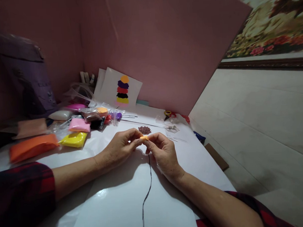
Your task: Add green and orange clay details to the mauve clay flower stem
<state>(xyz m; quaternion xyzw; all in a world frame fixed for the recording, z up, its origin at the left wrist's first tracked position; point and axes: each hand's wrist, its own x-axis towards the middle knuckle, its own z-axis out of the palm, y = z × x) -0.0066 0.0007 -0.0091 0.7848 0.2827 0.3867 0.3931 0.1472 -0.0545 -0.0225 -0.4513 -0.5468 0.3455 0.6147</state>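
Observation:
Between the fingertips of both hands is a small lump of light orange modelling clay (144, 138). My left hand (122, 145) pinches it from the left, thumb and forefinger closed on it. My right hand (163, 151) pinches its other side, fingers curled. Below the hands, a dark cord (150, 184) runs down the white sheet toward me; I cannot tell whether its upper end is joined to the clay. Just beyond the fingertips lies a brown piece with a fringed edge (144, 130).
Bags of coloured clay, including orange (33, 147), yellow (74, 139) and pink (79, 125), lie at the left. Scissors (168, 114) rest at the back right. A card with coloured shapes (110, 88) leans behind. The table's right edge slants toward me.

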